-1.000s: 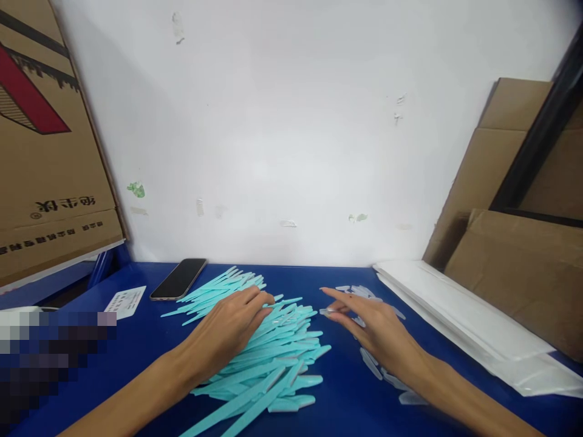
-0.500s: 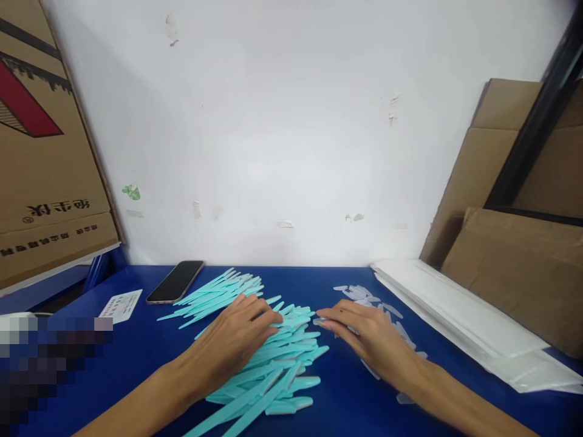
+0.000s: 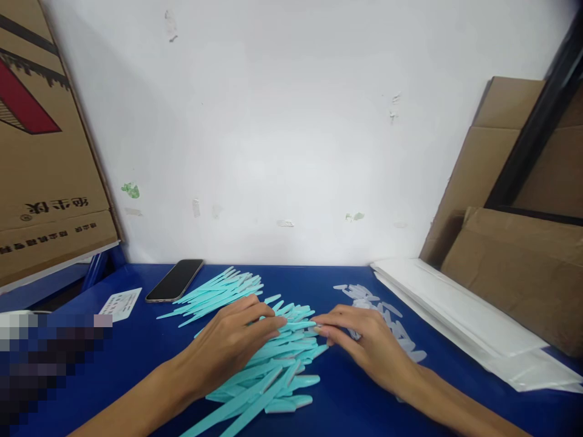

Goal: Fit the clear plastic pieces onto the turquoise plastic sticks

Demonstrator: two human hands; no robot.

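A heap of teal plastic sticks (image 3: 277,370) lies on the blue table (image 3: 136,358) in front of me. My left hand (image 3: 230,346) rests flat on the heap, fingers stretched toward its right side. My right hand (image 3: 367,343) comes in from the right, its thumb and fingers pinched on a small clear cap (image 3: 319,329) at the tips of the teal sticks. The two hands' fingertips are close but apart. Behind my right hand lies a scatter of clear plastic caps (image 3: 394,318). A neater fan of teal sticks (image 3: 212,294) lies farther back.
A dark phone (image 3: 175,280) and a white card (image 3: 121,303) lie at the back left. A printed cardboard box (image 3: 40,158) leans at the left. White flat sheets (image 3: 460,318) and brown cardboard (image 3: 519,273) fill the right side. A white wall closes the back.
My right hand has moved left from the clear caps to the teal heap with a cap in its fingers. My left hand has slid slightly right on the heap.
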